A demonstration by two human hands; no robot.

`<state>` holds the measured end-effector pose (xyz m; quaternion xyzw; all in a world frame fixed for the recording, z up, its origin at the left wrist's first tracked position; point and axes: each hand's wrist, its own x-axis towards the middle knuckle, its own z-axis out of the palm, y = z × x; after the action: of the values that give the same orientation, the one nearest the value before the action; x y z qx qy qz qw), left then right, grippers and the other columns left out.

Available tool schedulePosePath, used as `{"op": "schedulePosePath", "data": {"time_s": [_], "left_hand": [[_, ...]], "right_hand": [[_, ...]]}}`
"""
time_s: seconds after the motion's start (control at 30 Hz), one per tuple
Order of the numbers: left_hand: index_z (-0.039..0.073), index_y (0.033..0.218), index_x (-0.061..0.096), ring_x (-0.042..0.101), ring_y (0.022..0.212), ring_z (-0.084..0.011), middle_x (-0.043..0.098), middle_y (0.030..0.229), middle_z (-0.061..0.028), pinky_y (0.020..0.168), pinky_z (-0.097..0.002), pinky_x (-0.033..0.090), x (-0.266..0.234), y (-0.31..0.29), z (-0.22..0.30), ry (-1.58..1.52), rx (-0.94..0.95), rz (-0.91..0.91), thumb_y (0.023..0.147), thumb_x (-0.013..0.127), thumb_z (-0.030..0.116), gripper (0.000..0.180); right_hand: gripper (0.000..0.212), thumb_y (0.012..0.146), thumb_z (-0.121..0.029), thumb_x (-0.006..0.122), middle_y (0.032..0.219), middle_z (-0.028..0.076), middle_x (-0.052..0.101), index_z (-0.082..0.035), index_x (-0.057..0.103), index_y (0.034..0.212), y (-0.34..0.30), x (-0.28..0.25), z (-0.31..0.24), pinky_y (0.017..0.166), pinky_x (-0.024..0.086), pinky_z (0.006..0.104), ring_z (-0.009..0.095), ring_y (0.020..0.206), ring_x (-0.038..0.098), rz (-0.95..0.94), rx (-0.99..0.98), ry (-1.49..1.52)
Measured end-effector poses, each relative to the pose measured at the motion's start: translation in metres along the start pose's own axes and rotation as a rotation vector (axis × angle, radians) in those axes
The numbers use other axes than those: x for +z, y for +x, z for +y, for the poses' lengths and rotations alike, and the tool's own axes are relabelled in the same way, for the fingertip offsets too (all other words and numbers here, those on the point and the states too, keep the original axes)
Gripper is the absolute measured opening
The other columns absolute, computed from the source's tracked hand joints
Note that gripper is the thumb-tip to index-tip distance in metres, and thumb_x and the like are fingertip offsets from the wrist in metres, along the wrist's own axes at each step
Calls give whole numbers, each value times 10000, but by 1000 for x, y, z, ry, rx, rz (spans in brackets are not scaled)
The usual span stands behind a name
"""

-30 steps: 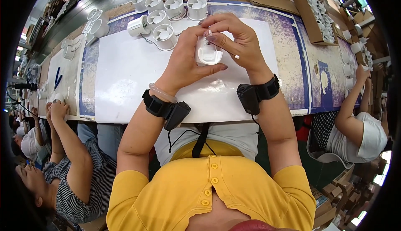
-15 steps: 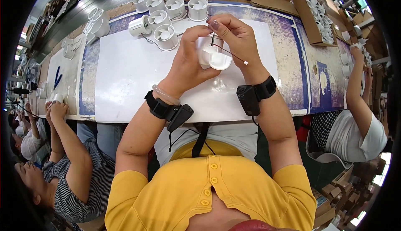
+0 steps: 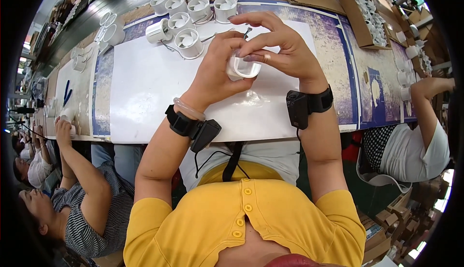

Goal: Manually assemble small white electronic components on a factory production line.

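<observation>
My left hand (image 3: pixel 217 64) is wrapped around a white cylindrical fan housing (image 3: pixel 238 72), tilted with its round mouth toward me. Over that mouth, my right hand (image 3: pixel 285 47) has its thumb and a fingertip pressed together, while the index finger stretches away above. Whatever those fingertips pinch is hidden. Thin dark wires (image 3: pixel 248 31) poke up behind the housing, between both hands. Both wrists carry black strapped devices. Just beyond my left hand stands a group of similar white fan units (image 3: pixel 188 43), several upright with their blades showing and one lying on its side.
A white sheet (image 3: pixel 159 98) covers the table in front of me. An open cardboard box (image 3: pixel 355 20) of small white parts sits at the far right. Blue-handled pliers (image 3: pixel 67 91) lie at left. Co-workers sit on both sides, one's hands (image 3: pixel 63 127) on a white part.
My right hand has shifted from the wires behind the housing to its mouth, index finger lifting. The half-round white piece and dangling connector no longer show plainly. My left hand keeps its grip.
</observation>
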<state>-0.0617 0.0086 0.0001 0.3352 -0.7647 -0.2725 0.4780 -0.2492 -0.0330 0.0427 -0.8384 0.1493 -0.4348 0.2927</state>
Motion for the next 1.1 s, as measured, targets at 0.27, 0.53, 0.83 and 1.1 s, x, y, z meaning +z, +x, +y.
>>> {"op": "schedulePosePath", "data": {"time_s": [0.27,0.53,0.83,1.1], "left_hand": [[58,1189,462,483,1105,-332,486,1189,-149,912,-392,452,4,-3,-4,62,2,-34,576,794,91,698],[45,1213,430,494,1077,-326,491,1178,-151,894,-373,448,12,0,-1,143,162,7,570,812,102,750],[50,1169,439,524,1013,-277,498,1093,-114,870,-342,449,10,-2,1,5,25,60,582,838,137,716],[48,1139,441,526,990,-264,497,1074,-99,851,-332,452,3,-3,1,83,-7,118,578,858,157,708]], "right_hand": [[138,921,-106,582,909,60,648,-14,642,1004,2,28,-10,778,498,259,138,871,617,326,235,563],[151,939,-118,560,769,36,631,0,640,988,7,27,-7,710,516,245,115,773,625,424,242,492],[184,937,-133,566,919,63,667,-14,647,1052,5,24,-1,813,500,264,143,889,633,435,189,430],[272,927,-183,583,1157,82,627,-31,634,1146,-1,14,3,949,437,300,177,1080,579,240,449,429]]}}
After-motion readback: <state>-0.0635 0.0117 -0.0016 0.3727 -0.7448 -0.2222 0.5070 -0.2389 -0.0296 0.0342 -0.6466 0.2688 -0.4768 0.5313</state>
